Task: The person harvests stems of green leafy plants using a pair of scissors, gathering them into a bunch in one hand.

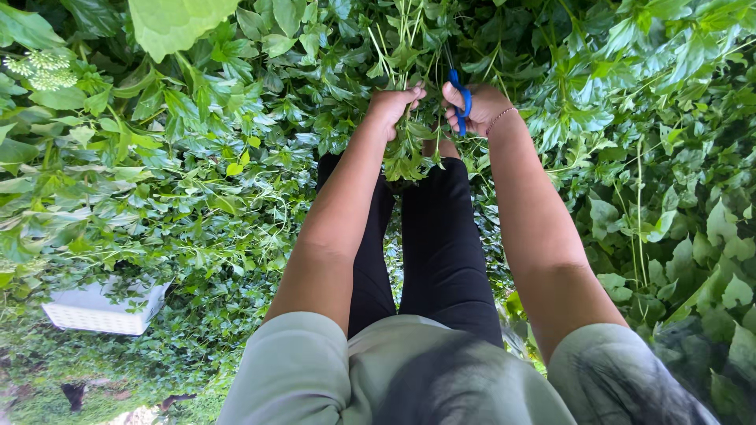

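A garden plot: dense green leafy plants (197, 157) everywhere (white crate (102, 311) among them).

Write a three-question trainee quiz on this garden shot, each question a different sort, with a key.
1. True or false: the right hand holds blue-handled scissors.
2. Multiple choice: the left hand has its grip on
A. a white basket
B. a bunch of leafy green stems
C. a trowel
3. Fill in: the white basket sits among the foliage on the person's ____ side.

Key
1. True; blue handle loops show around the fingers of that hand.
2. B; the fingers close around stems above hanging leaves.
3. Left; it lies apart from both hands, partly covered by leaves.
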